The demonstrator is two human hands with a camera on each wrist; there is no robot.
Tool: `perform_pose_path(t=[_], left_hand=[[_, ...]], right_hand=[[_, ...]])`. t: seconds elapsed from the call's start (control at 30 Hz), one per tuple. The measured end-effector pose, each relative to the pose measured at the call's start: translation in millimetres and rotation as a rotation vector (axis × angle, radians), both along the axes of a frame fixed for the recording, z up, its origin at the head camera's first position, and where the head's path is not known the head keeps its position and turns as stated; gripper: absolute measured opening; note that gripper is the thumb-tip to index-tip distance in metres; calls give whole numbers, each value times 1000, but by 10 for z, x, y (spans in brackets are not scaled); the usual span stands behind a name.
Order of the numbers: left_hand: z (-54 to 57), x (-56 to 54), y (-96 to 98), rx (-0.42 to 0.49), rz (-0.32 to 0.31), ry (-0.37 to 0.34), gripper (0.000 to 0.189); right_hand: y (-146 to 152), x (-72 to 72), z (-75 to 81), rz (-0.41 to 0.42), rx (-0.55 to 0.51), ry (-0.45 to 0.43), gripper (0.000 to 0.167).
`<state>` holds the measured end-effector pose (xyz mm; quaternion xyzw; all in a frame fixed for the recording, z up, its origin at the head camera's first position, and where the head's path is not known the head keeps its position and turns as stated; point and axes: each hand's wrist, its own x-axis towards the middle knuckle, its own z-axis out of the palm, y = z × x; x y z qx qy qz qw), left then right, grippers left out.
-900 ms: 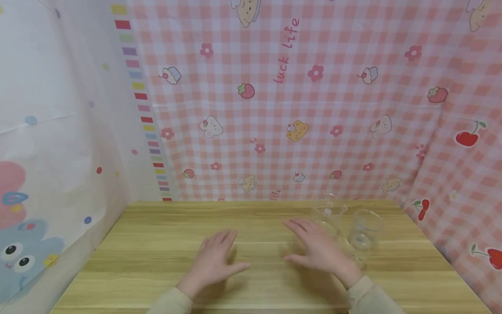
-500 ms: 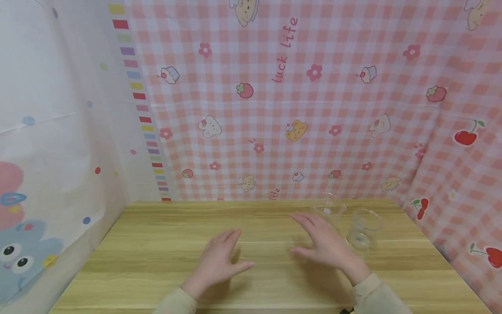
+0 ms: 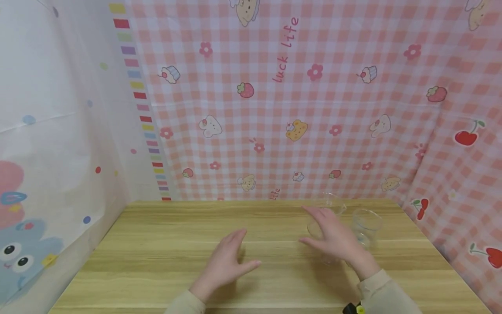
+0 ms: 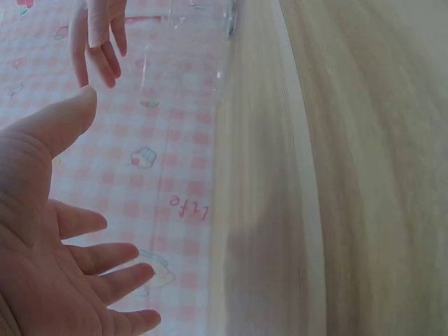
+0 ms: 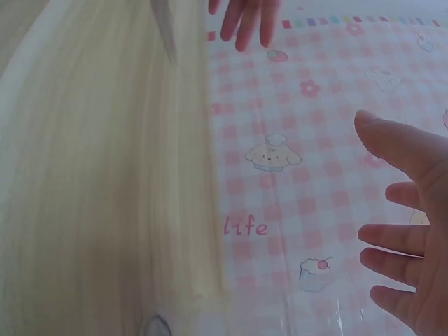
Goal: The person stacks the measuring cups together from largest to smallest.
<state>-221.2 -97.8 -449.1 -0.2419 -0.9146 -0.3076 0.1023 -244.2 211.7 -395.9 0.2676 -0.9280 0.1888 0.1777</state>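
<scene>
My left hand [image 3: 225,261] hovers over the wooden table left of centre, fingers extended and thumb apart, holding nothing. To its right, my right hand [image 3: 337,237] is also in the air with fingers spread loosely and nothing in its grasp. Behind the right hand stands a clear glass beaker [image 3: 337,202] with a small spout, partly hidden by the fingers. A clear glass cup [image 3: 368,224] stands just right of that hand, its lower part partly covered. Whether the right hand touches either vessel, I cannot tell. Both vessels look transparent and faint in the left wrist view.
The wooden table [image 3: 157,244] reaches back to a pink checked cloth [image 3: 235,144]. A white printed cloth [image 3: 59,152] hangs along the left side, and more checked cloth on the right. A small black and yellow object [image 3: 354,308] shows beside the right cuff.
Both hands have drifted to the right over the table. The right hand has also risen slightly in view and now overlaps the beaker and part of the cup. The vessels have not moved.
</scene>
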Motion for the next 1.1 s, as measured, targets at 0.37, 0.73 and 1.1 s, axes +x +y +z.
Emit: perform_pose_path(t=[0.37, 0.73, 1.1], left_hand=[[-35, -6, 76, 33, -18, -3, 90], [-32, 10, 161, 73, -20, -48, 90], [-82, -15, 257, 95, -13, -68, 92]], right_hand=[[154, -99, 58, -52, 2, 2, 80], [266, -156, 136, -66, -4, 40, 79], [343, -274, 85, -95, 29, 59, 82]])
